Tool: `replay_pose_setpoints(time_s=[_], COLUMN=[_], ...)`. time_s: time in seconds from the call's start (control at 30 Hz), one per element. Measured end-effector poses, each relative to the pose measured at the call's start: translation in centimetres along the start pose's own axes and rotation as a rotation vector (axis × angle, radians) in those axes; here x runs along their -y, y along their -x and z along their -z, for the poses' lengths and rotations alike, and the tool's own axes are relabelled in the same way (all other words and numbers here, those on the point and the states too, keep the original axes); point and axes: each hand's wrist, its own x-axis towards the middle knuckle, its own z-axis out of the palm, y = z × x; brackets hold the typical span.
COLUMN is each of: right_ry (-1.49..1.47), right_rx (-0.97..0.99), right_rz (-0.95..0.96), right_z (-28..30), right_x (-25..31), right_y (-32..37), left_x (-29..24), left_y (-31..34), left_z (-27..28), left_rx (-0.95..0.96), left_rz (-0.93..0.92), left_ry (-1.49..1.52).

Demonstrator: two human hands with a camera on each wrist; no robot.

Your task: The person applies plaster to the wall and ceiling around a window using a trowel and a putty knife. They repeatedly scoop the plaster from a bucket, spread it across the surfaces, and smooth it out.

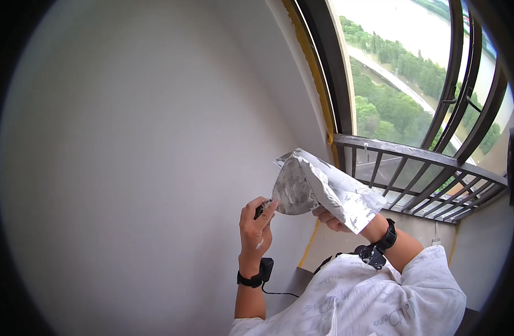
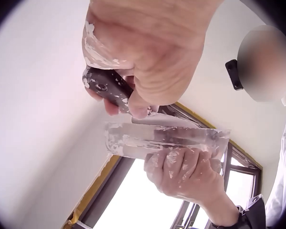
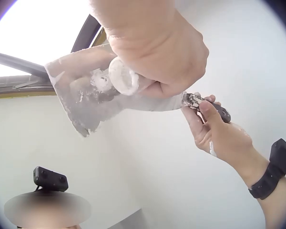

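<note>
Biggest first: the pale wall (image 1: 145, 168) fills the left of your head view, and there's the window (image 1: 402, 73) up at the right, trees and water beyond the glass. Below it runs the dark railing (image 1: 414, 162), and your white printed shirt (image 1: 374, 297) comes in at the bottom. Now the action: the smeared metal plate (image 1: 360, 204) is up in front of you, your right grip (image 1: 332, 219) curled round its pale round-ended handle (image 3: 123, 76). And here's the putty knife (image 1: 293, 187), its broad, streaked blade overlapping the plate; whether the two touch, you can't quite tell. Your left grip (image 1: 256, 224) is closed round its speckled black handle (image 2: 107, 88), thumb and fingers pinching it. Black bands (image 1: 387, 238) circle both wrists, and white paste (image 2: 97, 50) streaks the heel of your left grip.
</note>
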Motion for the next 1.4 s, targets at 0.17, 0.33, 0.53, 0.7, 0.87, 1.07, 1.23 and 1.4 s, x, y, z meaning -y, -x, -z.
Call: replay_pose_setpoints(time_s=[0.17, 0.33, 0.53, 0.7, 0.87, 1.07, 1.23, 1.4], right_ry=[-0.737, -0.581, -0.477, -0.421, -0.379, -0.391, -0.4, -0.361], right_rx=[0.081, 0.143, 0.037, 0.236, 0.468, 0.427, 0.371, 0.167], right_rz=[-0.386, -0.123, 0.102, 0.482, 0.76, 1.016, 1.115, 1.205], right_z=[2.3, 3.3, -4.0, -7.8, -13.2, -21.5, -25.2, -24.1], right_x=[-1.0, -1.1, 4.2, 9.2, 16.4, 25.4, 31.9, 32.4], right_y=[2.0, 1.6, -0.5, -6.1, -12.4, -21.0, -25.8, -26.1], left_x=[2.1, 4.4, 3.7, 0.4, -3.7, -9.5, -14.2, -17.3], left_y=[1.2, 2.9, 6.5, 7.2, 6.5, 2.3, 1.4, 6.2], left_z=[0.4, -0.5, -1.0, 1.3, 2.4, 1.3, -0.1, -2.6], left_rx=[0.008, 0.023, -0.079, -0.279, -0.446, -0.63, -0.789, -0.905], left_rz=[-0.046, 0.121, 0.402, 0.653, 0.776, 0.81, 0.773, 0.896], left_ry=[0.0, 0.199, 0.414, 0.48, 0.368, 0.314, 0.153, 0.033])
